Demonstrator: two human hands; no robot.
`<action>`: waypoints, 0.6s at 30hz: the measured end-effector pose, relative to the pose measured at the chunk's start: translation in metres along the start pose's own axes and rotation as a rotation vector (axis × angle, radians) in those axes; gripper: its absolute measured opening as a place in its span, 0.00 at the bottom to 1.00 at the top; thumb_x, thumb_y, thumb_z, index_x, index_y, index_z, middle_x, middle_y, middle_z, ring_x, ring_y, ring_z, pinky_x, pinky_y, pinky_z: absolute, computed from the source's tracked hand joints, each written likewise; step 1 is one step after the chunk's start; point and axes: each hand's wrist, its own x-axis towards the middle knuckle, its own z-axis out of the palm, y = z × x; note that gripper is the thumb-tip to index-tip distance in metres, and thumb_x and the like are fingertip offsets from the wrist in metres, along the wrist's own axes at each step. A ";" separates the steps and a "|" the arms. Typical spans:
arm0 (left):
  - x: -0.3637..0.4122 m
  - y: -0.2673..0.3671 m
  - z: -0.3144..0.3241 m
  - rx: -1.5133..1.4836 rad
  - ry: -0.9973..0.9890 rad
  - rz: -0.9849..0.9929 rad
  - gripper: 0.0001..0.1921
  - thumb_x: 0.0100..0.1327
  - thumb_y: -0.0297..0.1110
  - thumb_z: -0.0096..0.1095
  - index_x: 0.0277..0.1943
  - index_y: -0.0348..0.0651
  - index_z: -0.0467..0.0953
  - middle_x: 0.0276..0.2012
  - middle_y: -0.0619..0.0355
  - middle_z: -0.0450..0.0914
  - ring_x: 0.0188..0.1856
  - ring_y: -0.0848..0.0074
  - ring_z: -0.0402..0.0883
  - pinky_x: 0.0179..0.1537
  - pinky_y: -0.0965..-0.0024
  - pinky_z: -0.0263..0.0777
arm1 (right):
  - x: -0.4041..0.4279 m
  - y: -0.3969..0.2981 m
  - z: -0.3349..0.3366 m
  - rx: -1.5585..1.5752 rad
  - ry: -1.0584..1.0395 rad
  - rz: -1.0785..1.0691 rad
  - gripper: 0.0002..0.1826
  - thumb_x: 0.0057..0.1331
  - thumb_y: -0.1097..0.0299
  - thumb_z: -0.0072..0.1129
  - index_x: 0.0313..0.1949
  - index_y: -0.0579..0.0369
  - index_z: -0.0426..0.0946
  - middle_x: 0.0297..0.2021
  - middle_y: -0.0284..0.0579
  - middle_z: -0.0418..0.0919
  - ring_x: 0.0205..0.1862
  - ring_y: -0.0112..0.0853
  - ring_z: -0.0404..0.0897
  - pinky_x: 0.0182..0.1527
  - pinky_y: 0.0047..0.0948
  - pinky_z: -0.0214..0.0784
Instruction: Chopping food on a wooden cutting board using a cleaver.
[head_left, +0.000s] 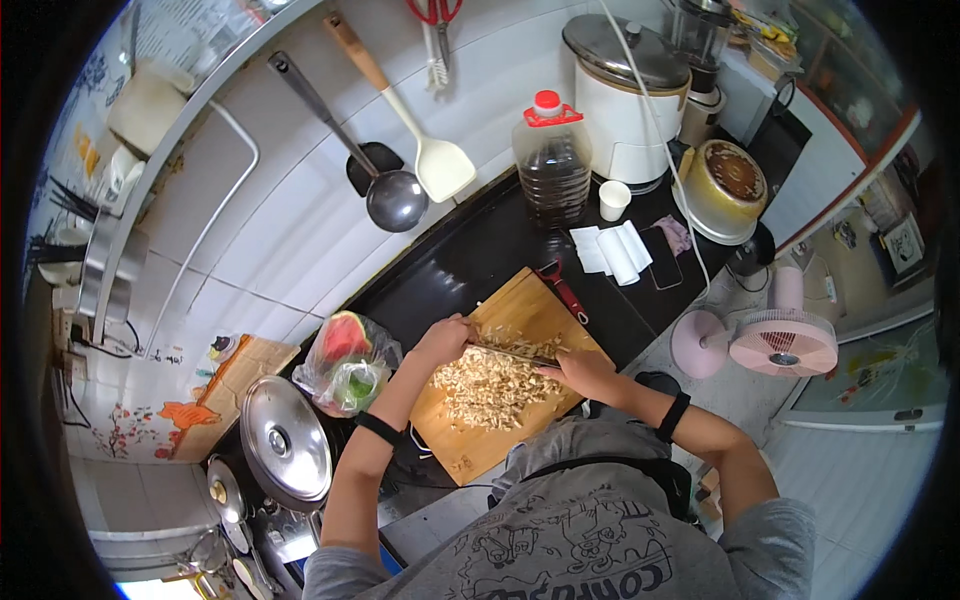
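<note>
A wooden cutting board (457, 459) lies on the black countertop, covered over its middle by pale, finely chopped food (491, 394) that I cannot identify. Across the pile runs a knife (517, 355), its thin blade seen nearly edge-on. My right hand (589, 375) is closed around the knife's handle end, at the board's right side. My left hand (448, 339) grips the blade's other end near the upper left edge of the board. Chopped bits lie on both sides of the blade. The handle is mostly hidden by my right hand.
A red-handled peeler (564, 291) lies beside the board. Left of it are a plastic bag with watermelon (346, 337) and a lidded pan (285, 442). Behind stand a jug of dark liquid (553, 165), a paper cup (614, 199), a phone (664, 259) and a white cooker (626, 112).
</note>
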 end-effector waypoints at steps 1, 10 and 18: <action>-0.010 0.004 -0.002 -0.026 -0.013 -0.014 0.11 0.47 0.23 0.59 0.36 0.40 0.79 0.38 0.55 0.76 0.48 0.62 0.73 0.48 0.63 0.71 | -0.001 -0.003 0.003 0.000 -0.007 -0.010 0.31 0.64 0.38 0.45 0.24 0.58 0.74 0.12 0.49 0.73 0.16 0.44 0.76 0.18 0.41 0.67; -0.060 0.037 -0.022 -0.032 0.164 -0.081 0.09 0.44 0.25 0.58 0.31 0.36 0.75 0.32 0.53 0.76 0.42 0.61 0.76 0.45 0.63 0.72 | 0.023 -0.011 -0.033 -0.009 0.024 -0.211 0.29 0.62 0.39 0.51 0.24 0.57 0.74 0.14 0.49 0.74 0.17 0.44 0.76 0.20 0.39 0.67; -0.080 0.028 0.036 0.044 -0.007 -0.223 0.13 0.46 0.29 0.60 0.37 0.37 0.73 0.36 0.52 0.77 0.44 0.60 0.78 0.44 0.60 0.73 | 0.047 0.004 0.009 -0.034 -0.032 -0.363 0.28 0.59 0.39 0.54 0.24 0.56 0.75 0.14 0.50 0.74 0.19 0.45 0.77 0.22 0.40 0.68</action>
